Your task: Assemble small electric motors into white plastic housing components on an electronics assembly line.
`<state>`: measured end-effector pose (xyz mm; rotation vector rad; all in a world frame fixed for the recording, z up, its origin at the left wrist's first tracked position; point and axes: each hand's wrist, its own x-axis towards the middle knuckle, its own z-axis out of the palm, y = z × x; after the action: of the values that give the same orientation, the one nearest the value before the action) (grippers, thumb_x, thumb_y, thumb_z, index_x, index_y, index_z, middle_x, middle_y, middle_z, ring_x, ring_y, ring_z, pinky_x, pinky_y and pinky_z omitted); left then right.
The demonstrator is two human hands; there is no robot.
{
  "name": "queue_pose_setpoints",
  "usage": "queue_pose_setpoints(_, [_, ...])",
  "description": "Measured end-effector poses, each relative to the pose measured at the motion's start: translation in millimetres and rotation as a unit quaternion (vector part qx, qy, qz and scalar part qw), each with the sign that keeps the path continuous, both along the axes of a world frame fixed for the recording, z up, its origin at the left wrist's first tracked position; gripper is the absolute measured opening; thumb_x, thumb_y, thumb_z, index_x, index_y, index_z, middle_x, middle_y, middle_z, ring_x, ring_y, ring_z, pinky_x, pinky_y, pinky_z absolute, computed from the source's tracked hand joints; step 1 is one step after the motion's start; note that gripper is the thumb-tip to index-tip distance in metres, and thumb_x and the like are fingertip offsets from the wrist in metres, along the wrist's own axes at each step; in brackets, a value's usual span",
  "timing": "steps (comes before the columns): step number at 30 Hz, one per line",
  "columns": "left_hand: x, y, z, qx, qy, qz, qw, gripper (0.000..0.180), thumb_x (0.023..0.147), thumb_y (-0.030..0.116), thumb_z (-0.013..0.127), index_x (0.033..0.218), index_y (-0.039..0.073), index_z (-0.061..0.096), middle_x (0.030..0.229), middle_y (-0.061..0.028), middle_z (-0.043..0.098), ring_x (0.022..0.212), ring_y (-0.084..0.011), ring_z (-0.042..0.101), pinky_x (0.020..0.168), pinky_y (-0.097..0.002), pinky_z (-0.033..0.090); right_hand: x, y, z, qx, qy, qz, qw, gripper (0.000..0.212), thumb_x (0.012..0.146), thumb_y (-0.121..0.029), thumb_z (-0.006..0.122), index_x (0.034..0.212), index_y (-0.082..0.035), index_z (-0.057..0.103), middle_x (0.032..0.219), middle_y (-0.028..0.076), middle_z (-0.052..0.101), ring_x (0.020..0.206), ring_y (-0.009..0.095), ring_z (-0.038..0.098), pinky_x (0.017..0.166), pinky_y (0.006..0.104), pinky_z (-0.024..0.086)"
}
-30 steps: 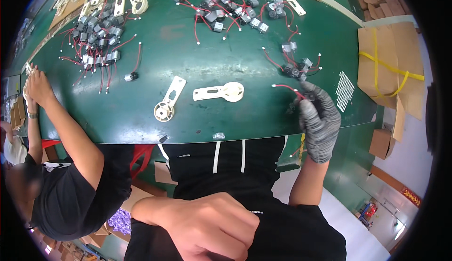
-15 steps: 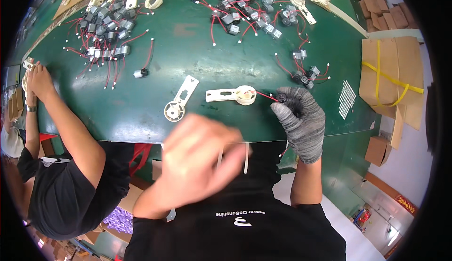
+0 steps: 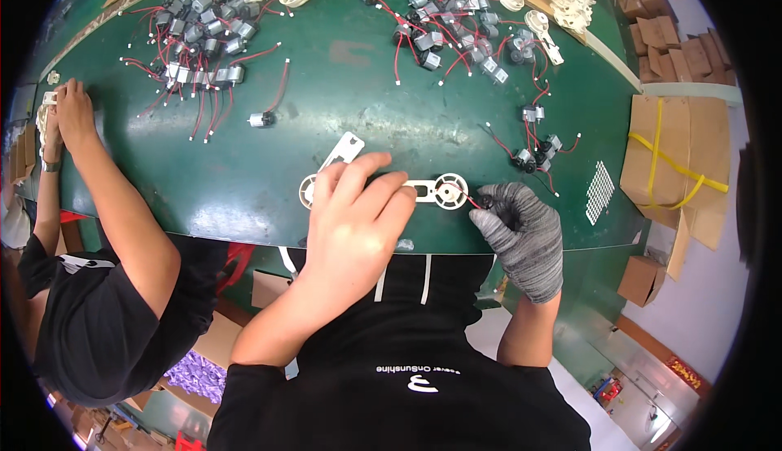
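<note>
My bare left hand (image 3: 354,227) curls its fingers over the slotted handle of a white plastic part with a round spoked end (image 3: 450,192). The thumb and the gripped end are hidden. In a grey knit glove, my right hand (image 3: 521,239) pinches a small dark motor (image 3: 486,202), mostly covered by the fingers. A thin red wire (image 3: 471,200) runs from it to the spoked end. Partly behind my left hand lies a second white plastic part (image 3: 344,150) of similar shape, flat on the green table.
Piles of small motors with red wires (image 3: 199,24) (image 3: 456,24) lie at the far left and far middle. A lone motor (image 3: 261,119) sits nearer. A white grid piece (image 3: 600,193) lies right, by a cardboard box (image 3: 680,154). Another person's arm (image 3: 122,182) works at left.
My left hand has come up and forward from the table edge onto the white part, whose spoked face now shows upward. My right hand keeps its pinch. The view has shifted slightly.
</note>
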<state>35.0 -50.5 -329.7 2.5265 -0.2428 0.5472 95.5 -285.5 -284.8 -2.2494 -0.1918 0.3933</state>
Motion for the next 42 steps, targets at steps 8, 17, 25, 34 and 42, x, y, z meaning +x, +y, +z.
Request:
queue_pose_setpoints(8, [-4,-14,2,-0.073,0.026,-0.008,0.997,0.042,0.068,0.007,0.089,0.108,0.006,0.076,0.104,-0.0026,0.068,0.107,-0.027,0.063,0.092,-0.0446,0.045,0,-1,20,-0.073,0.047,0.055,0.995,0.031,0.086,-0.013,0.089,0.111,0.0,0.076,0.084,0.006,0.075,0.073,0.012,0.068,0.071,0.029,0.056])
queue_pose_setpoints(17, [-4,-16,7,-0.08,0.012,-0.022,0.997,0.041,0.071,0.001,0.085,0.111,0.005,0.076,0.108,-0.0066,0.067,0.111,-0.0301,0.063,0.091,-0.0455,0.048,-14,10,6,-0.055,-0.042,0.021,0.997,0.034,0.082,-0.017,0.092,0.109,-0.004,0.075,0.094,0.01,0.076,0.081,0.022,0.073,0.076,0.0359,0.06])
queue_pose_setpoints(25, [-1,-19,5,-0.073,0.003,-0.093,0.993,0.033,0.077,0.0,0.078,0.11,-0.001,0.074,0.116,-0.0114,0.073,0.121,-0.0299,0.068,0.108,-0.0519,0.055,-4,18,12,-0.097,-0.119,0.116,0.981,0.031,0.079,-0.021,0.092,0.102,-0.007,0.076,0.092,0.007,0.072,0.079,0.027,0.071,0.073,0.0386,0.059])
queue_pose_setpoints(34, [-1,-14,9,-0.083,0.017,-0.119,0.989,0.033,0.079,0.002,0.08,0.111,-0.003,0.074,0.112,-0.0151,0.076,0.119,-0.0311,0.071,0.108,-0.0514,0.054,7,11,15,-0.122,-0.101,0.201,0.967,0.027,0.083,-0.023,0.089,0.103,-0.01,0.076,0.09,0.007,0.07,0.078,0.028,0.071,0.071,0.0393,0.057])
queue_pose_setpoints(42, [1,1,12,-0.163,0.045,-0.127,0.977,0.037,0.079,0.003,0.084,0.114,-0.002,0.073,0.115,-0.0142,0.076,0.119,-0.0325,0.07,0.103,-0.0494,0.055,2,6,0,-0.02,-0.141,0.156,0.977,0.037,0.075,-0.016,0.095,0.108,-0.006,0.08,0.079,0.001,0.065,0.065,0.014,0.056,0.062,0.0308,0.047])
